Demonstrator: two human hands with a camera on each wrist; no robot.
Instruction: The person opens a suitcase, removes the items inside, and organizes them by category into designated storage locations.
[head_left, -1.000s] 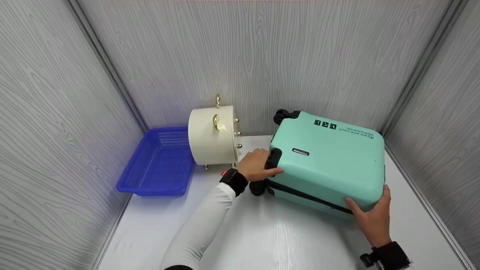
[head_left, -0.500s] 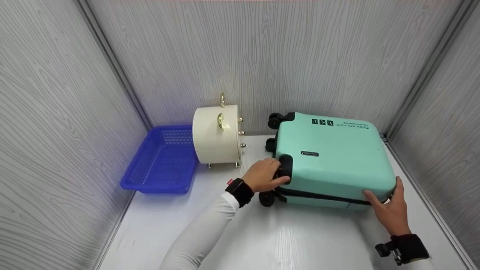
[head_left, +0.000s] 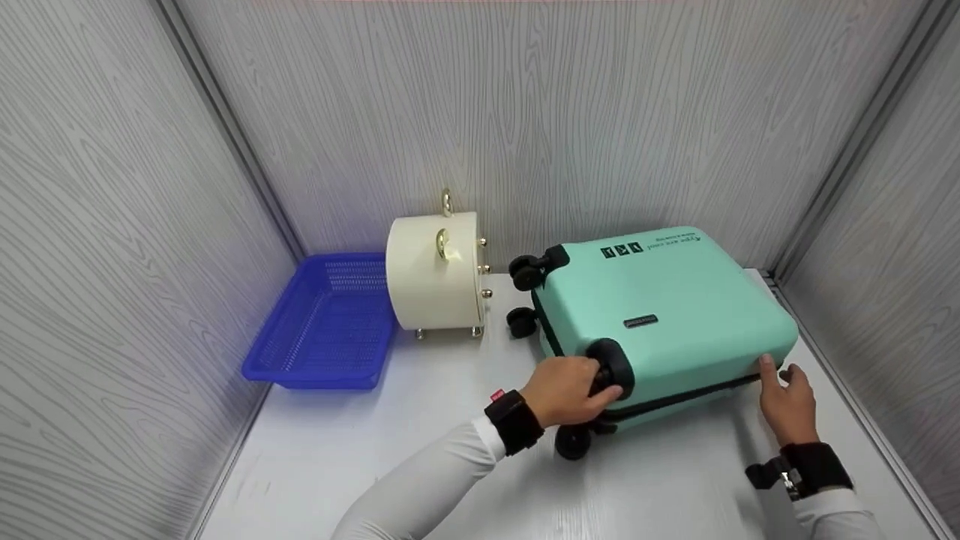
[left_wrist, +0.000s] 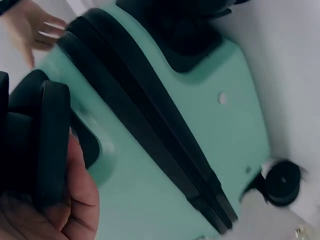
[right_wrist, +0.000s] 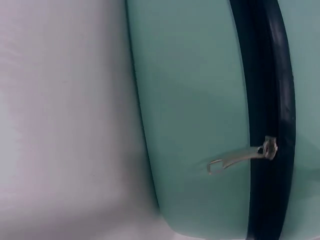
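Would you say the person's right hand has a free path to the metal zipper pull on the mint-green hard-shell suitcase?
Probably yes: the right hand already rests at the mint-green hard-shell suitcase corner, and the metal zipper pull hangs uncovered along the black zip band.

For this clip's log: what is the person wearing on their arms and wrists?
Both arms are in white long sleeves; the left sleeve shows almost whole, the right sleeve only at its cuff. The left wrist carries a black band with a small red tag at its edge. The right wrist carries a black band with a black clip or mount jutting from its side. Both hands are bare.
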